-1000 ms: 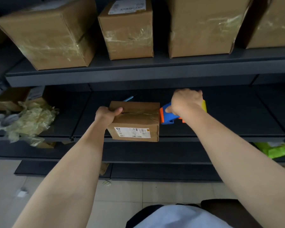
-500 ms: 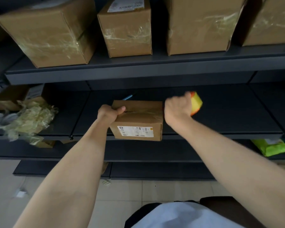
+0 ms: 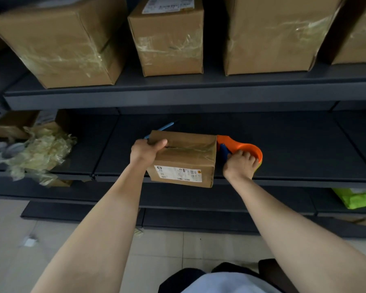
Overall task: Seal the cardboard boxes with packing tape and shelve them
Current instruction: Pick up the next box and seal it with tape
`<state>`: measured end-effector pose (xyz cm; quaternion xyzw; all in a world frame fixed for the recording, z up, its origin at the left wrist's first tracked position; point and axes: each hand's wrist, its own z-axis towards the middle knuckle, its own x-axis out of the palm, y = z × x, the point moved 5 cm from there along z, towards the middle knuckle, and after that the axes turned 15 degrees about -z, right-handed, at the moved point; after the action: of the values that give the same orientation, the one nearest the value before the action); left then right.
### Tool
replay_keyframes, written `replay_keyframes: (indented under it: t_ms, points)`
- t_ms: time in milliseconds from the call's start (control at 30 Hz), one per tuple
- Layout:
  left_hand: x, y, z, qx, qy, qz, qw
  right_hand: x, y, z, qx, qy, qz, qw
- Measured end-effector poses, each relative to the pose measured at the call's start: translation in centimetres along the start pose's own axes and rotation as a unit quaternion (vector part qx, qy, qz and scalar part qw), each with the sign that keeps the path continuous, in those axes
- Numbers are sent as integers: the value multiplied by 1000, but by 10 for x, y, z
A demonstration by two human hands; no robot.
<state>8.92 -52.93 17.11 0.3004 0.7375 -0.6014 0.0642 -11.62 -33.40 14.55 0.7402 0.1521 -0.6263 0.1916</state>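
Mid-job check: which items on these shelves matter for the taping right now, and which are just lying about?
In use:
- small cardboard box, steadied by the left hand
- orange tape dispenser, gripped by the right hand at the box's right side
- sealed boxes on the upper shelf, already put away

Lying about:
- crumpled plastic wrap
- blue pen behind the box
- green packet

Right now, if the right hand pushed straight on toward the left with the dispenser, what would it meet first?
The small box: the right hand holds the tape dispenser seemingly against the box's right side.
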Motion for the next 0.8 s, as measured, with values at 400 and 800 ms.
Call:
replay_keyframes:
  t_ms: [400,800]
  points:
    - [6,-4,-5,-7,13,43,999,-15,71,-20,26,107,276,955]
    - [2,7,-3,-7,0,-52,999,-9,61,-13,39,70,394,915]
